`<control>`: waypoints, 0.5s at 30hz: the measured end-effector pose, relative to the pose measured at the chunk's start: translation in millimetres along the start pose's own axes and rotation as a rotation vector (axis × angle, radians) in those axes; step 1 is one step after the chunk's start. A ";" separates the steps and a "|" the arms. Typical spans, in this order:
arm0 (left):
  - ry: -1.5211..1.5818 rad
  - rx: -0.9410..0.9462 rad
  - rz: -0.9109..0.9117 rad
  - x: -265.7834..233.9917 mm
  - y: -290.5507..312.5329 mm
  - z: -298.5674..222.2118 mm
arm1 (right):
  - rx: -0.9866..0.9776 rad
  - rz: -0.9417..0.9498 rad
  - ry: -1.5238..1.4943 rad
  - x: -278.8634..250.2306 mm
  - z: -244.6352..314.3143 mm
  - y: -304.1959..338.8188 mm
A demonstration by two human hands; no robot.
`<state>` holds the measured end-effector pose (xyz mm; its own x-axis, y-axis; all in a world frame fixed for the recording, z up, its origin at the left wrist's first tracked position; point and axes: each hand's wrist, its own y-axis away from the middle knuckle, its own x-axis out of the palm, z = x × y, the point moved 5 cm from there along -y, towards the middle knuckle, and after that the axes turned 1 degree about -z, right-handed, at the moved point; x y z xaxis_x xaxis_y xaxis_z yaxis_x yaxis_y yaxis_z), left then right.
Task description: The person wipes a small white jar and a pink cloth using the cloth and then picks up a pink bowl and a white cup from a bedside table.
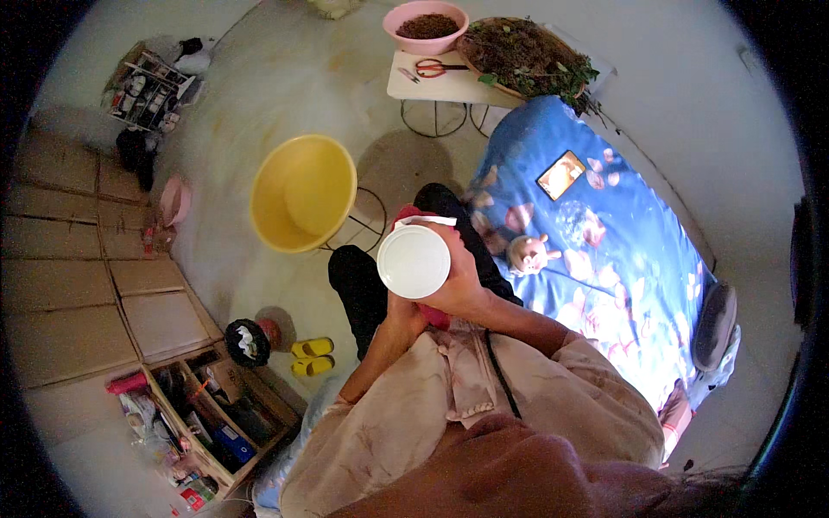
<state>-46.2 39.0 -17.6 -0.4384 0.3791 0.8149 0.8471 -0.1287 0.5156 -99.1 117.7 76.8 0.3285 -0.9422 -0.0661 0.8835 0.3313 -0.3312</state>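
A round container with a white lid [414, 262] is held above my lap, its top facing up. My right hand [464, 274] is closed around its right side. From below, my left hand [402, 318] grips the near side, with most of its fingers hidden under the container. A flat white strip [429, 221] sticks out at the far edge of the lid by my right fingers. Some red material [434, 318] shows beneath my hands; what it belongs to cannot be made out.
A yellow basin [304, 194] stands on a wire stand ahead left. A white table [442, 85] bears a pink basin [426, 28], red-handled scissors [440, 67] and a tray of dried plants [527, 56]. On the blue bed [604, 250] lie a phone [561, 175] and a toy pig [528, 255]. Yellow slippers [312, 356] lie left.
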 end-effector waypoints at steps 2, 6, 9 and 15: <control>-0.173 0.115 -0.142 -7.4 9.6 -5.1 | -0.031 0.017 -0.007 0.4 -3.6 0.8; -0.104 0.030 -0.181 -15.3 -7.4 -3.0 | -0.065 0.015 0.041 -1.0 -7.4 -0.2; -0.316 0.130 -0.325 -1.9 7.1 -12.2 | -0.063 0.017 0.080 -4.2 -9.4 -1.2; -0.377 0.150 -0.216 20.2 12.1 -26.9 | -0.122 -0.015 0.069 -16.4 -10.3 11.2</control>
<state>-52.8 20.5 12.2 -0.4932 0.6933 0.5255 0.7948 0.1135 0.5962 -98.0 136.4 64.6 0.2884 -0.9496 -0.1232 0.8397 0.3126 -0.4440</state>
